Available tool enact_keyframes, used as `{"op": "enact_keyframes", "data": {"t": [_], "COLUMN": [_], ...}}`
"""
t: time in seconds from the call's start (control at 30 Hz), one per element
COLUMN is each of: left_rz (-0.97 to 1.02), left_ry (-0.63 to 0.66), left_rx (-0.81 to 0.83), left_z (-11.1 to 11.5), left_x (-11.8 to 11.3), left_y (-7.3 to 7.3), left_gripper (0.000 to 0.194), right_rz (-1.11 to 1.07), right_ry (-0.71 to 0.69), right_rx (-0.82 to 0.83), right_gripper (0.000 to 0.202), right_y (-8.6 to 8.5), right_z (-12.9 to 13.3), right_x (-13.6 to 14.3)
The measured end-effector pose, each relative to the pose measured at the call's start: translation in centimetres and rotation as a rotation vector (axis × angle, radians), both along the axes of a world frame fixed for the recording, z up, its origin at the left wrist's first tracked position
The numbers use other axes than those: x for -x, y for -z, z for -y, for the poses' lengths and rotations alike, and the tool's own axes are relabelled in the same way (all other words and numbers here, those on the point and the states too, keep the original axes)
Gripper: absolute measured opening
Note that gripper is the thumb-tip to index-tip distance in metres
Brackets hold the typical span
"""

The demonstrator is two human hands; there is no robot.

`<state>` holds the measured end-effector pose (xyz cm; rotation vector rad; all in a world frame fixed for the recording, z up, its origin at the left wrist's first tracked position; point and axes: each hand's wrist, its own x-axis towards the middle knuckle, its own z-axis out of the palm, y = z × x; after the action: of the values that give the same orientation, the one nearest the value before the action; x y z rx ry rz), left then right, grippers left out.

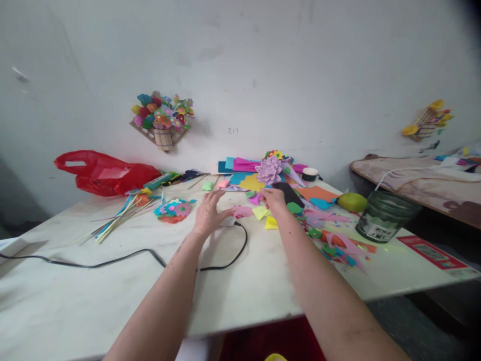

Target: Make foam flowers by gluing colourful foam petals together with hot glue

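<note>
Could snag cord [246, 239] at six o'clock of pink piece [242, 211], between hands, by dropping left hand [209, 214], spread and seemingly empty, or scatter scraps [315, 233] toward four o'clock with right hand [275, 198], curled, hold impossible to tell.

Single head-worn view, facing forward and down, table [240, 301] near, wall [240, 65] beyond

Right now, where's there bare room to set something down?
Front left, the table is bare between the black cable and near edge; a smaller patch lies between the forearms, in front of the cable. Colored scraps crowd around the right hand and toward the green jar.
</note>
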<state>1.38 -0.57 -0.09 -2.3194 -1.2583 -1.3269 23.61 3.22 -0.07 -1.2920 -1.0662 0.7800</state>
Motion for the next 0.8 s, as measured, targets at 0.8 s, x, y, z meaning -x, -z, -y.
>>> {"op": "enact_keyframes", "data": {"t": [0.8], "left_rz": [0.021], "left_ry": [-0.028], "left_rx": [-0.109], "left_z": [-0.3], "left_x": [0.5], "left_y": [-0.2], "left_gripper": [0.02], "right_rz": [-0.258], "right_ry": [-0.492], "right_rx": [0.035], "right_gripper": [0.019], "right_y": [-1.0], "right_z": [1.6], "right_x": [2.7]}}
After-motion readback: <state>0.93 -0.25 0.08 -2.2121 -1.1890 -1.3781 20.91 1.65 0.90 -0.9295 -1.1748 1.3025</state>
